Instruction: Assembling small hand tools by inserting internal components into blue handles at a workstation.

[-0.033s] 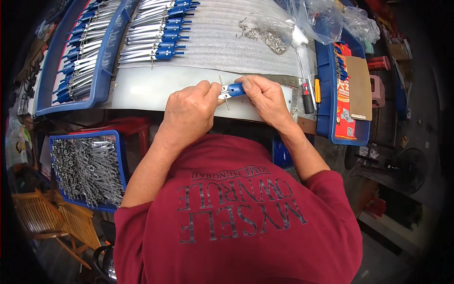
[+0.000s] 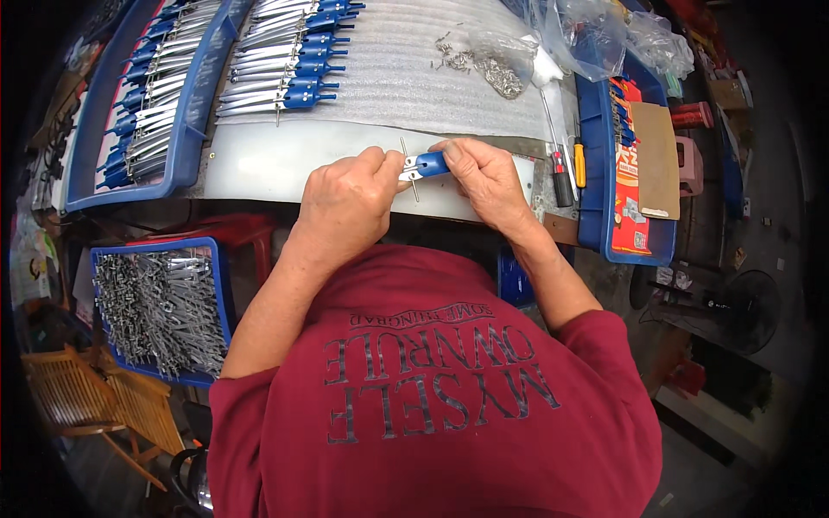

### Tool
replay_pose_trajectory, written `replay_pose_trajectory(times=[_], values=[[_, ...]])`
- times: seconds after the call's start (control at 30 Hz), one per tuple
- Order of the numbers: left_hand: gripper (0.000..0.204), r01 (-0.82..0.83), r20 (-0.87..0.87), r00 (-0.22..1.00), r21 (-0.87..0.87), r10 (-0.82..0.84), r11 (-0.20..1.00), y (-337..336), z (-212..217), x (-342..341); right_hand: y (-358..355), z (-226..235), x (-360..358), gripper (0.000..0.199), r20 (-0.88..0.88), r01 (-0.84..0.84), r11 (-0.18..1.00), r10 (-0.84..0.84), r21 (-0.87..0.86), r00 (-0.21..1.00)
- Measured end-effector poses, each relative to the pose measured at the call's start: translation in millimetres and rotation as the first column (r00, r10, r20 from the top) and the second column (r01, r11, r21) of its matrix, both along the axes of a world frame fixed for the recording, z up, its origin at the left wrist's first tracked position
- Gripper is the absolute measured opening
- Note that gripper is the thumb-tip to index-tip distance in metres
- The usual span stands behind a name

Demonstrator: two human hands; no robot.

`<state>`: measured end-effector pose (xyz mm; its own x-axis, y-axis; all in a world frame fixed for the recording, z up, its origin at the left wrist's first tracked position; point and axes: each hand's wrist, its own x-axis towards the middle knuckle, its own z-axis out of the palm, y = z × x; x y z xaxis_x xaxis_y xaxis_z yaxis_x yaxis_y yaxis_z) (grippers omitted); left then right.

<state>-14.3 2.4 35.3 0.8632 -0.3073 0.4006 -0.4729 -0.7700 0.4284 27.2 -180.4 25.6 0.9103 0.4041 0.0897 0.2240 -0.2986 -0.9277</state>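
Hands: left hand (image 2: 345, 203) and right hand (image 2: 488, 177) meet over the front edge of the pale metal-topped workbench (image 2: 259, 160), both pinched around one small piece.
Held piece: small tool part with a blue plastic handle and a silvery metal blade end (image 2: 425, 166), lying roughly level between the two hands, just above the bench's near edge.
Left grip: fingers (image 2: 373, 164) curled, thumb and fingertips closed on the silvery end of the part.
Right grip: thumb and forefinger clenched on the blue handle end, remaining fingers folded under.
Pin: thin metal pin (image 2: 408, 168) standing nearly upright through the part, poking out above and below it.
Bench top: sheet of white ribbed foam (image 2: 389, 78) covering the far half of the bench, with a row of finished blue-handled metal pieces (image 2: 289, 56) laid side by side on it.
Left tray: long blue plastic tray (image 2: 186, 142) holding more of the same pieces in a row.
Small parts: heap of tiny silvery metal parts (image 2: 501, 73) on the foam, near clear plastic bags (image 2: 587, 34).
Screwdrivers: red-handled screwdriver (image 2: 561, 177) and yellow-handled screwdriver (image 2: 579, 164) lying just beside the right hand.
Lower crate: blue plastic crate of loose grey metal blades (image 2: 160, 306) below the bench, to the left.
Right bin: blue plastic bin (image 2: 591, 164) on the right, with a brown cardboard sheet (image 2: 654, 160) in it.
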Motion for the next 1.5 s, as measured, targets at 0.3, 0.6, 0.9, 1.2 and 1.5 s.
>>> replay_pose_trajectory(times=[0.3,0.6,0.9,1.2,1.5], values=[[0.017,0.102,-0.060,0.993,-0.035,-0.104,0.994,6,3,0,-3,-3,4,0.020,-0.002,-0.080,0.997,0.080,0.009,0.997],[0.018,0.024,-0.029,0.999,0.044,-0.023,0.999,2,2,-1,2,12,-6,0.020,-0.274,0.032,0.999,-0.041,-0.036,0.961],[0.017,0.047,-0.043,0.998,0.047,-0.045,0.998,2,5,-2,-2,-5,1,0.020,-0.056,-0.081,0.996,0.083,0.049,0.995],[0.020,0.031,-0.057,0.998,-0.058,-0.035,0.998,5,1,-3,3,15,-5,0.020,-0.433,0.038,0.992,0.019,0.123,0.901],[0.020,0.097,-0.073,0.992,-0.104,-0.105,0.990,6,4,-1,-2,0,2,0.020,-0.069,-0.078,0.995,0.082,0.058,0.994]])
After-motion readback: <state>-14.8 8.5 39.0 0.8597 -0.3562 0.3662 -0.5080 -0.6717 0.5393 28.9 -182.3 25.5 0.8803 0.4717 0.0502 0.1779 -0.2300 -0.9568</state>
